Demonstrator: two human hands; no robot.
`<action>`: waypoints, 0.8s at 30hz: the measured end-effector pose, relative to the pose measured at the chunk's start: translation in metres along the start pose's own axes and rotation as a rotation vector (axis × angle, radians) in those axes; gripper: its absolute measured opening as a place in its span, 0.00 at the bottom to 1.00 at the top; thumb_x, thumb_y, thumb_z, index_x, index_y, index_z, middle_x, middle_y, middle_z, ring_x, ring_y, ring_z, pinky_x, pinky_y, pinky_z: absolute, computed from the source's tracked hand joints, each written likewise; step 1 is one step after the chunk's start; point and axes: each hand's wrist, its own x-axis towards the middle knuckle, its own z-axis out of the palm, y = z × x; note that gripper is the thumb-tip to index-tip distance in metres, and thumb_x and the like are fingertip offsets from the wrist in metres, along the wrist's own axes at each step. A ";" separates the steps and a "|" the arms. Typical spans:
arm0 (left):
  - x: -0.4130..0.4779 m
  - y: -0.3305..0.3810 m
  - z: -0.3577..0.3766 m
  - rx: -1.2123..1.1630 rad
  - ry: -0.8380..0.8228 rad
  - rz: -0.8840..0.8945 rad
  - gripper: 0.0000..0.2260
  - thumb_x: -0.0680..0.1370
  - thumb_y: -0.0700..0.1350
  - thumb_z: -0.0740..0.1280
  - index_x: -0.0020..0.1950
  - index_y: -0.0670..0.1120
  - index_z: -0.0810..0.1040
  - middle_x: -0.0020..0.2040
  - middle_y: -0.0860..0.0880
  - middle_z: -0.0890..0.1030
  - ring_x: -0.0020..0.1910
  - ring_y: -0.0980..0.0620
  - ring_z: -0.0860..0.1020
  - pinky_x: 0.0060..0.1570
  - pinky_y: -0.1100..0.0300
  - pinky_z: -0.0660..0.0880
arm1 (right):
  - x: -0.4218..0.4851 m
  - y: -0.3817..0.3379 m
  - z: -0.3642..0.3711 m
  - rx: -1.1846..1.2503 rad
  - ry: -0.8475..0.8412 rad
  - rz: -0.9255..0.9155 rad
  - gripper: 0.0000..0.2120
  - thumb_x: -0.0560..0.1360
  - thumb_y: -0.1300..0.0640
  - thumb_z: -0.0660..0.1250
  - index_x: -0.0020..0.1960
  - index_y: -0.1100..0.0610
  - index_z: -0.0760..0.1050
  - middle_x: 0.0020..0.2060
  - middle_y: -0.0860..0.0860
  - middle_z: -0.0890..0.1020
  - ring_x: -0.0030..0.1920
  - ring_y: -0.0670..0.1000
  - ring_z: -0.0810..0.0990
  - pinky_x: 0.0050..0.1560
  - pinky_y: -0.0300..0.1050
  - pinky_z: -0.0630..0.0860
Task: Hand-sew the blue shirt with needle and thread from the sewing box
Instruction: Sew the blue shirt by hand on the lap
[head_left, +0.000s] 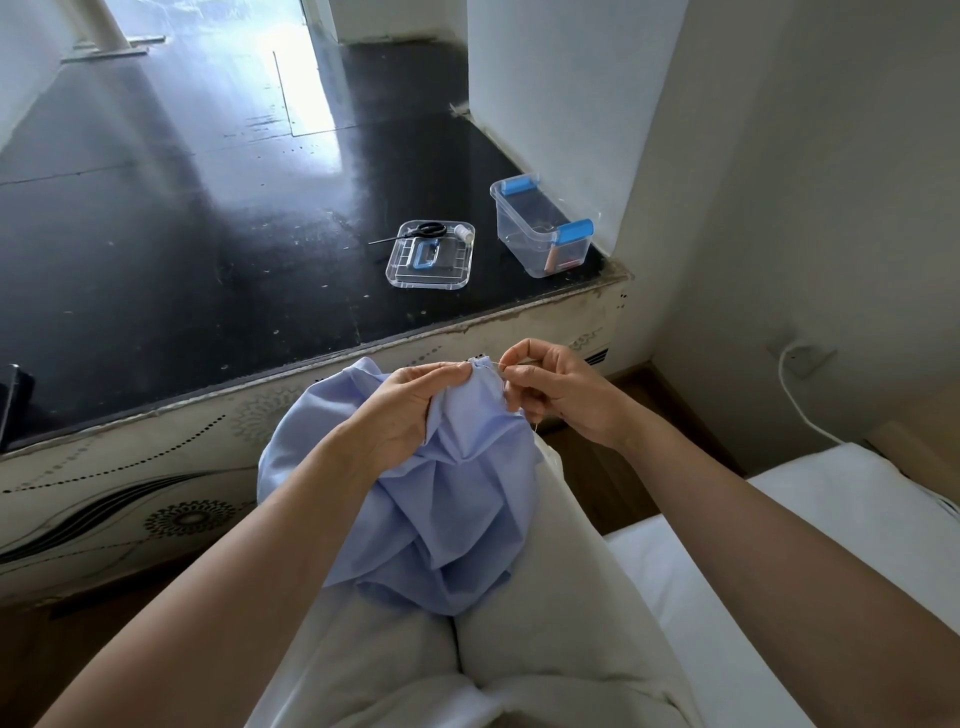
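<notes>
Left hand (410, 410) grips the blue shirt (441, 509) bunched on the lap; right hand (561, 395) pinches what seems to be the needle (502, 367). At one o'clock, the sewing box (519, 236) holds small bits; its lid (453, 270), at the box's nine o'clock, carries scissors (427, 230) and a spool (464, 232).

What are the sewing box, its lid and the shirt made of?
Sewing box: clear rigid plastic with see-through walls; blue clips look like opaque plastic.
Lid: same clear glossy plastic, and its edges catch light.
Blue shirt: thin matte woven cloth with soft creases; fibre unclear.
</notes>
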 end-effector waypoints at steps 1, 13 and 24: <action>0.002 0.000 -0.003 -0.019 -0.012 0.015 0.10 0.66 0.53 0.78 0.33 0.48 0.84 0.30 0.52 0.82 0.39 0.52 0.79 0.36 0.64 0.78 | 0.000 -0.001 -0.001 -0.032 0.013 -0.001 0.04 0.80 0.58 0.62 0.53 0.58 0.73 0.34 0.47 0.81 0.30 0.46 0.73 0.33 0.34 0.74; 0.001 0.000 0.003 0.035 -0.020 0.047 0.04 0.78 0.42 0.67 0.47 0.43 0.79 0.39 0.48 0.84 0.42 0.50 0.81 0.47 0.56 0.79 | 0.008 -0.007 0.008 -0.190 0.089 -0.144 0.04 0.79 0.59 0.65 0.52 0.60 0.75 0.34 0.45 0.81 0.33 0.44 0.79 0.38 0.34 0.77; -0.003 0.006 0.014 0.074 0.147 0.024 0.05 0.77 0.45 0.70 0.44 0.45 0.81 0.39 0.46 0.82 0.42 0.48 0.80 0.46 0.53 0.79 | 0.018 -0.004 0.006 -0.245 0.127 -0.179 0.03 0.79 0.57 0.67 0.52 0.55 0.74 0.40 0.47 0.81 0.41 0.46 0.80 0.43 0.37 0.77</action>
